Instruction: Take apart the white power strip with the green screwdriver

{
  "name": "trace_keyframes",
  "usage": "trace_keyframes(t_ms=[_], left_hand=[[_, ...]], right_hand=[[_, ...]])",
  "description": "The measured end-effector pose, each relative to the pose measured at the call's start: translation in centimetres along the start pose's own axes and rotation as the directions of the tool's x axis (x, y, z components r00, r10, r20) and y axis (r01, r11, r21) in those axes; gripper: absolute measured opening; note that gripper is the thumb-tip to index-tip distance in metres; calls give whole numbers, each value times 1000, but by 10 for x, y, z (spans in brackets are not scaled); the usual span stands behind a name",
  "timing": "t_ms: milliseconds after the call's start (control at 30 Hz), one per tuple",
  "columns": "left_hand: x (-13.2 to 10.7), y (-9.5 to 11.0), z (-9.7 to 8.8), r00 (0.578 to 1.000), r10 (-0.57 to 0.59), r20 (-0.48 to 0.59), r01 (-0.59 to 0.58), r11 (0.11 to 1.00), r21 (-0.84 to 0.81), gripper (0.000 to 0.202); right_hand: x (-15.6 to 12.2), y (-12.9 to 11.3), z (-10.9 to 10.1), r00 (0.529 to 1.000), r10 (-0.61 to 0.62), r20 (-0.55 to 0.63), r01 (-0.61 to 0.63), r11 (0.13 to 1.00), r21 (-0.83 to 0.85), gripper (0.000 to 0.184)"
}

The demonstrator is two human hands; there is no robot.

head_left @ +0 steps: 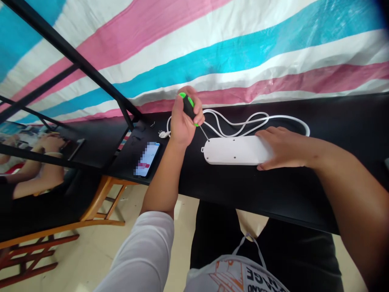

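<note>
So the white casing (237, 150) is lying flat on the black table (231, 186), roughly midway between the back and front edges, with its little loop tab pointing toward the table's left end. The screwdriver (189, 107) meets it at the dark hole in the corner nearest the back edge and the left end. Can't tell from here how deep the tip sits.

The shaft looks like it's leaning a fair bit, so imo the trick is to stand it straight up over that hole, press down first, then turn slowly. Twist at an angle and I'd expect it to slip or chew up a screw head.

Pose-wise: left hand (184, 123) is wrapped snugly around the green-and-black handle, raised above the table, forearm coming in over the front edge. Right hand (282, 148) has the casing's other end clamped, fingers along the side facing the back edge, thumb on the side facing the front. Solid brace, though a bit far from the tip; sliding closer might cut the wobble.

The white cable (285, 117) loops along the back edge, out of the way, and the phone (148, 159) sits by the front-left corner.
</note>
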State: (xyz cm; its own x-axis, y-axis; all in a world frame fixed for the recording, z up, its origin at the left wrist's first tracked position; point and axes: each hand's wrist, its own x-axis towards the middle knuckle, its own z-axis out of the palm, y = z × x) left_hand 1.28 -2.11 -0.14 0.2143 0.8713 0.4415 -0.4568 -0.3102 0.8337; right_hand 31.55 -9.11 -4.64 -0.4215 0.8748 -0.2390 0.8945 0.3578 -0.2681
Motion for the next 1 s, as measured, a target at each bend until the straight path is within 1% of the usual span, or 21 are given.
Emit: trace_keyframes(t_ms=[67,133,167,300,367,433,533,600,667,733,767,833,900,1000], left_hand=[[0,3,0,999,-42,3,42,999,-34,44],[0,3,1,998,-67,-19,66,997,-33,45],[-1,3,1,997,-75,-34,75,997,-20,42],[-2,-3,-1,991,-96,-98,102,993,61,20],[-3,-6,-2,992,-74,-106,85,991,101,23],[-3,-6,-2,997,-23,-69,32,992,122,30],[-3,-2,-1,998,42,40,-45,996,72,38],[-2,2,0,997,22,76,-24,999,35,42],[-2,4,0,998,-41,43,38,998,52,43],[-2,3,-1,995,-85,-46,89,992,92,39],[-2,2,-1,992,-90,-84,99,989,106,35],[-2,-2,-1,991,-58,-119,73,989,126,30],[-2,-5,-1,992,-19,-124,38,987,154,35],[-1,-3,0,991,-33,-126,52,988,147,33]], right_hand=[[1,1,1,1000,-2,-4,2,1000,-4,88],[1,0,1,1000,4,-2,-4,1000,-8,85],[0,-1,0,1000,6,1,-6,1000,-10,84],[-1,-4,-3,1000,10,14,-10,1000,-14,79],[-1,-4,-3,1000,6,14,-6,1000,-8,78],[-1,-3,-2,1000,2,5,-2,1000,-1,80],[-1,-2,-1,1000,6,-3,-6,1000,5,78],[-1,-2,-1,1000,7,0,-7,1000,5,76],[-2,-3,-2,1000,5,5,-5,1000,1,75],[-2,-4,-2,1000,14,11,-13,1000,-9,76],[-1,-4,-3,1000,15,12,-15,1000,-16,77],[-1,-4,-3,1000,12,10,-11,1000,-24,78],[-1,-4,-3,1000,1,3,-1,1000,-25,80],[-1,-2,-2,1000,-8,-6,8,1000,-21,82]])
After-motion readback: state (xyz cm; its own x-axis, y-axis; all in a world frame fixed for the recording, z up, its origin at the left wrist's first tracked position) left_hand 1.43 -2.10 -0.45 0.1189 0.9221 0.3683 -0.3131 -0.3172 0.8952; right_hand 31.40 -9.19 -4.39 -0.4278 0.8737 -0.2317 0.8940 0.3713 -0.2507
